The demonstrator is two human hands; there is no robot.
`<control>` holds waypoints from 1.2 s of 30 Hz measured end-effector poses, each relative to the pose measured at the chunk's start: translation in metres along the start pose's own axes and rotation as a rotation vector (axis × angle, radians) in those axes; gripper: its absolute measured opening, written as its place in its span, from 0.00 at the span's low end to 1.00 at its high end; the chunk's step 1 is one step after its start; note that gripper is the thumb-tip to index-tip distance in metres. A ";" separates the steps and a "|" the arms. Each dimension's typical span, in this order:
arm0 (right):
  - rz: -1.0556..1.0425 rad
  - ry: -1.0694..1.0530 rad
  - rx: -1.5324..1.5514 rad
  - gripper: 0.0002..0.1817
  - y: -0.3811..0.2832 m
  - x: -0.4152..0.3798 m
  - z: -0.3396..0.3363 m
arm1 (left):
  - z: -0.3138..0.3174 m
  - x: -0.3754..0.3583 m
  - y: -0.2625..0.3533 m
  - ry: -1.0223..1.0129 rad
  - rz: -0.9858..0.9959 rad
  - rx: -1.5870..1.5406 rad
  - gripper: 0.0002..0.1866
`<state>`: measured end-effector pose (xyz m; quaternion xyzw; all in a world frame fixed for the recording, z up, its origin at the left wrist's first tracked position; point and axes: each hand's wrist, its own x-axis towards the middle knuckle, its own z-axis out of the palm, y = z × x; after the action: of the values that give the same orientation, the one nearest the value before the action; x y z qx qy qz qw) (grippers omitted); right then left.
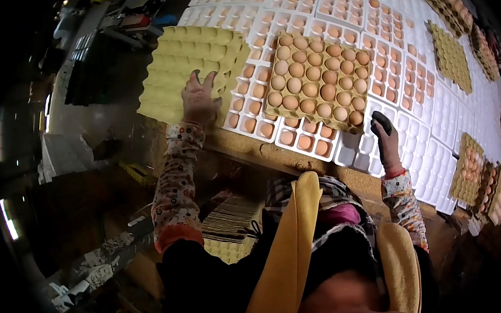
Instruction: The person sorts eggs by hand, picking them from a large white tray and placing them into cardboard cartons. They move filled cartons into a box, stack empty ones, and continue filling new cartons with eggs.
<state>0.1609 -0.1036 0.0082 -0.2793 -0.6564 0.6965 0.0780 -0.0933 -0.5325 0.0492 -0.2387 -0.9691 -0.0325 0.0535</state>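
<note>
Nearest me hung one yellow cloth apron (291, 251). My left hand (199, 99) lay spread, fingers apart, flat on one empty yellow pulp egg tray (184, 63) at the counter's (250, 148) left edge. My gloved right hand (384, 137) touched one brown cardboard tray of thirty eggs (317, 80); I couldn't tell its grip.

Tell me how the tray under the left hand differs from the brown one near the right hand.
The yellow tray under the left hand is empty; the brown tray by the right hand is full of eggs. The yellow tray overhangs the table's edge; the brown tray lies on white trays. Both are moulded egg trays.
</note>
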 end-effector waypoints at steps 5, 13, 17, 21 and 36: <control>-0.128 -0.010 -0.145 0.24 -0.019 -0.004 0.074 | 0.005 0.025 0.051 -0.075 0.166 0.007 0.44; -0.805 -0.222 -1.479 0.29 0.011 0.044 0.220 | 0.050 0.029 0.092 -0.368 0.205 -0.787 0.23; -0.366 -0.345 -0.814 0.26 -0.013 0.059 0.192 | 0.079 0.054 0.066 -0.340 -0.546 -1.987 0.18; 0.111 -0.245 0.083 0.16 -0.010 0.092 0.178 | 0.072 0.068 0.090 -0.374 0.258 -0.443 0.32; 0.213 -0.371 0.175 0.28 -0.058 0.123 0.156 | 0.058 0.108 0.096 -0.438 0.559 -0.210 0.36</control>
<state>-0.0335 -0.1738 0.0255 -0.2062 -0.5634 0.7945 -0.0941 -0.1488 -0.3931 0.0083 -0.4996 -0.8463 -0.0642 -0.1733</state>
